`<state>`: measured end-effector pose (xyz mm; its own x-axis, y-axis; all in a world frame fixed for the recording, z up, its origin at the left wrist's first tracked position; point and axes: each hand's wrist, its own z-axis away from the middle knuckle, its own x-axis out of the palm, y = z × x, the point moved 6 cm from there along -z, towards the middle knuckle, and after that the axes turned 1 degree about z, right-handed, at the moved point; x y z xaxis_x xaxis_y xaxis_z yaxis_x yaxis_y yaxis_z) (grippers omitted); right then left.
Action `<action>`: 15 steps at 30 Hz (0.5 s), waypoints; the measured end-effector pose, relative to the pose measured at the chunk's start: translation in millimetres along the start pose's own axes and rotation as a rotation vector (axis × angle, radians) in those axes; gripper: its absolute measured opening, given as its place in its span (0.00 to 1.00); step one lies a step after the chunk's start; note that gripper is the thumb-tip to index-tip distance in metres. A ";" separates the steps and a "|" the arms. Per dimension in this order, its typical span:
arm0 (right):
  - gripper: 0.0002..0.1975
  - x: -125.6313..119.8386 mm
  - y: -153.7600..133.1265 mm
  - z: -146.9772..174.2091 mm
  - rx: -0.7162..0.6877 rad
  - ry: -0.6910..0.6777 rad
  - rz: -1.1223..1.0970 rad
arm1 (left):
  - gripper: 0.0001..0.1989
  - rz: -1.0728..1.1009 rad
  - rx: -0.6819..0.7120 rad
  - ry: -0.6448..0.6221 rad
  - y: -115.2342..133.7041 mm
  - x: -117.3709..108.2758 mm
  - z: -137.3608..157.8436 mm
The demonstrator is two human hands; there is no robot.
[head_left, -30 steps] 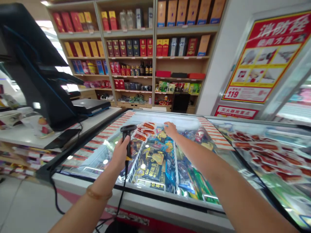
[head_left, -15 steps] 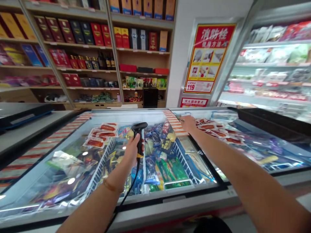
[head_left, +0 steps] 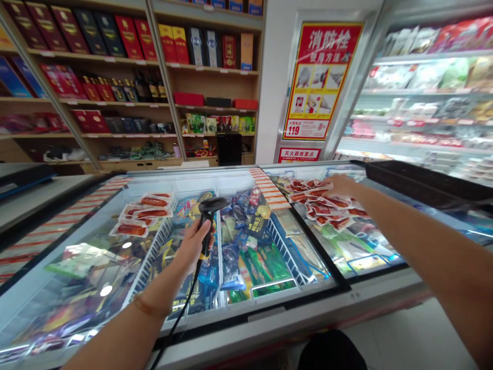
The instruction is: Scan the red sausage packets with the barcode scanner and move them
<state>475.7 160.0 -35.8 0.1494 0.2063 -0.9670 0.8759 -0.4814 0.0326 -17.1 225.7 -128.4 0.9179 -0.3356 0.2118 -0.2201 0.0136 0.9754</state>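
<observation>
My left hand (head_left: 197,241) is wrapped round the handle of a black barcode scanner (head_left: 211,206), held above the chest freezer with its cable trailing down toward me. At the right part of the freezer, my right hand (head_left: 341,186) has its fingers closed on the edge of a clear-wrapped sausage pack (head_left: 311,193); the fingertips are partly hidden. Beneath and beside it lies a pile of similar red sausage packs (head_left: 327,211). A smaller group of sausage packs (head_left: 151,213) lies on the left side of the freezer, apart from my left hand.
The chest freezer's black frame bar (head_left: 321,246) runs between its sections. White wire baskets (head_left: 285,246) hold bagged frozen goods. A long black tray-like ledge (head_left: 423,187) lies at right. Behind stand wooden shelves (head_left: 215,92) and a lit refrigerated display (head_left: 427,92).
My right hand has moved right, from beside the striped strip onto the sausage pile, and closed on a pack. My left hand still holds the scanner, and the view has shifted right.
</observation>
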 end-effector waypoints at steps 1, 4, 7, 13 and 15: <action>0.21 2.3 3.1 3.8 0.011 -0.048 0.048 | 0.24 -0.004 -0.001 -0.008 -1.1 0.2 -0.4; 0.19 10.8 9.3 12.8 0.050 -0.195 0.122 | 0.24 -0.003 0.012 -0.023 -2.3 -0.3 -1.5; 0.17 13.9 11.0 14.9 0.074 -0.207 0.115 | 0.23 0.008 0.027 -0.020 -1.6 -1.7 -2.4; 0.17 14.7 6.9 11.7 0.104 -0.172 0.131 | 0.24 0.039 0.064 -0.001 4.8 -4.7 -2.9; 0.22 14.4 1.7 11.4 0.077 -0.158 0.155 | 0.24 0.050 0.069 0.011 8.4 -5.7 -1.1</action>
<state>474.1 152.4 -52.6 0.2001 -0.0079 -0.9797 0.8095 -0.5620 0.1699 -23.8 228.8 -121.4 0.9088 -0.3256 0.2608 -0.2874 -0.0354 0.9572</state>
